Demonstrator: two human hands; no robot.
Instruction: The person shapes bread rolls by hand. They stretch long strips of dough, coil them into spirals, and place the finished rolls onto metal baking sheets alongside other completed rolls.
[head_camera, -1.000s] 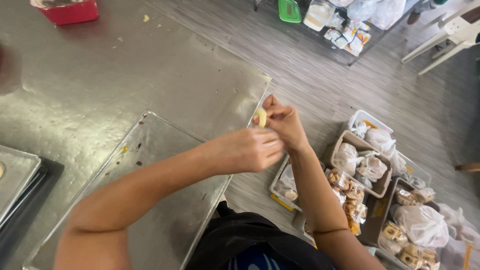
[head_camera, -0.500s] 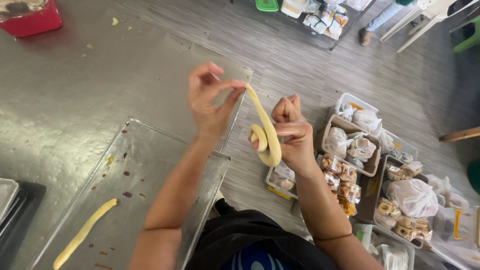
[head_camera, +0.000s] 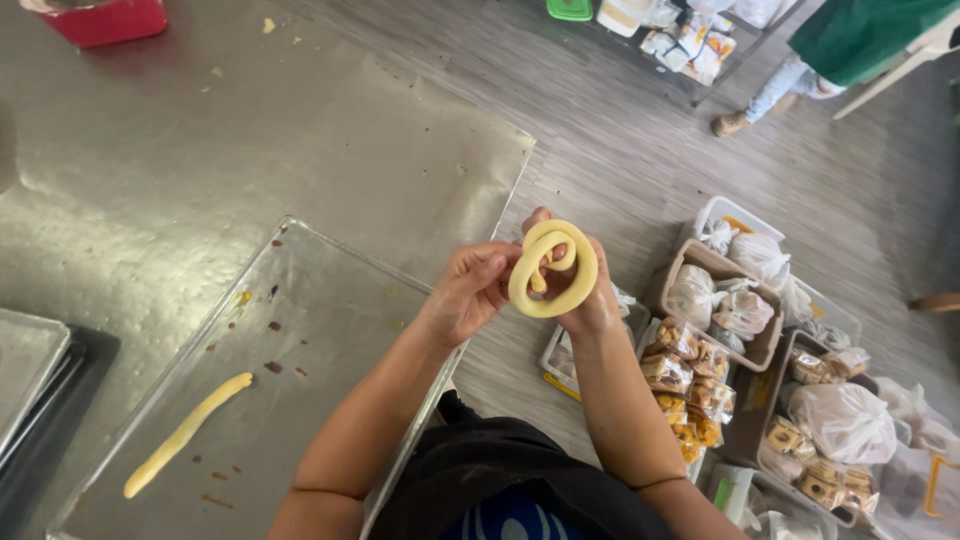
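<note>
Pinching the coiled dough ring (head_camera: 553, 268) between our left hand (head_camera: 470, 290) and right hand (head_camera: 588, 300), we hold it, fingers apparently closed, right of the tray (head_camera: 330, 300).

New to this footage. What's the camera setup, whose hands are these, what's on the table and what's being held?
There is no machine here: one camera sits on a person's head and looks down, so the two bare arms reaching up from the bottom edge are that person's own. The left hand and the right hand together hold a coil of pale yellow dough, wound into a loose spiral, above the table edge. Below lies a clear tray on a metal table; on the tray lies one straight dough rope. A red container stands at the far corner. On the floor to the right are crates of bagged snacks. Another person's legs show at top right.
</note>
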